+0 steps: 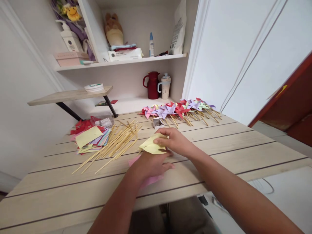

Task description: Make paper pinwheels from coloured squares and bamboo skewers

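Left hand: left hand (pixel 151 165) lies palm-down on the pale wooden plank bench (pixel 219 143), fingers spread flat, grip open, pressing the lower edge of the folded pale yellow paper sheet (pixel 153 145)
Right hand: right hand (pixel 174 140) has its grip closed on the yellow sheet, pinching the right edge
Yellow sheet: near the bench middle, partly lifted, overlying a pink paper sheet (pixel 146 177) beneath the left hand
Left of hands: loose bamboo sticks (pixel 114 143) fanned out, just beside a stack of coloured paper squares (pixel 90 138)
Behind hands: row of finished paper pinwheels (pixel 179 109) on sticks; small metal box (pixel 158 123) near them
Back ledge: dark red jug (pixel 152 85) beside a cream lidded cup (pixel 165 86)
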`<state>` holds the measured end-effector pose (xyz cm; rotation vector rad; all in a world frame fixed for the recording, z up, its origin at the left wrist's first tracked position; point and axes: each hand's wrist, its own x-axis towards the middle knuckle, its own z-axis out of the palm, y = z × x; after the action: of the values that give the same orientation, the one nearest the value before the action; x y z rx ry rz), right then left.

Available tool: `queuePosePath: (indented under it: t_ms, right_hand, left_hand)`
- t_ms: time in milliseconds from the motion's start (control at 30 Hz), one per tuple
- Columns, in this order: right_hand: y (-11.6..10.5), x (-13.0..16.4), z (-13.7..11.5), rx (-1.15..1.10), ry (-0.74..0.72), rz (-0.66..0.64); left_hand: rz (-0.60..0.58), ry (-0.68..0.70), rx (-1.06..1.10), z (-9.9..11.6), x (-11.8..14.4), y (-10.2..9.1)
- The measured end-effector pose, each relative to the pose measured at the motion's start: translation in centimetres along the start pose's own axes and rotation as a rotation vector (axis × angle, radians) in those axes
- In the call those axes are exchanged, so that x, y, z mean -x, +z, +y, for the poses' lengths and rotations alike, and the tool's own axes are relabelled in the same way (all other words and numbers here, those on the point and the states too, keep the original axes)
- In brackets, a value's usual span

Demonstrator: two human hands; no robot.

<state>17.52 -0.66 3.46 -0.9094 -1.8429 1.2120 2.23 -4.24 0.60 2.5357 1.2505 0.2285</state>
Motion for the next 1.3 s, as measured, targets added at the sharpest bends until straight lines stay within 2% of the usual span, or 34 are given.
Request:
queuePosePath:
  t_ms: [300,700,1300]
  right_hand:
    - [0.07,-0.19,0.38,-0.011,0.021,-0.021]
    - [-0.06,-0.16,0.42,0.076,-0.012,-0.01]
    - [0.02,-0.08,0.24,0.114,-0.031,-0.005]
  left_hand:
    - [0.04,0.045,-0.015,-0.31,-0.06,0.28]
    - [0.017,-0.007,0.021,0.2,0.11,-0.19]
    - [0.002,0.005,0.005,0.3,0.07,-0.38]
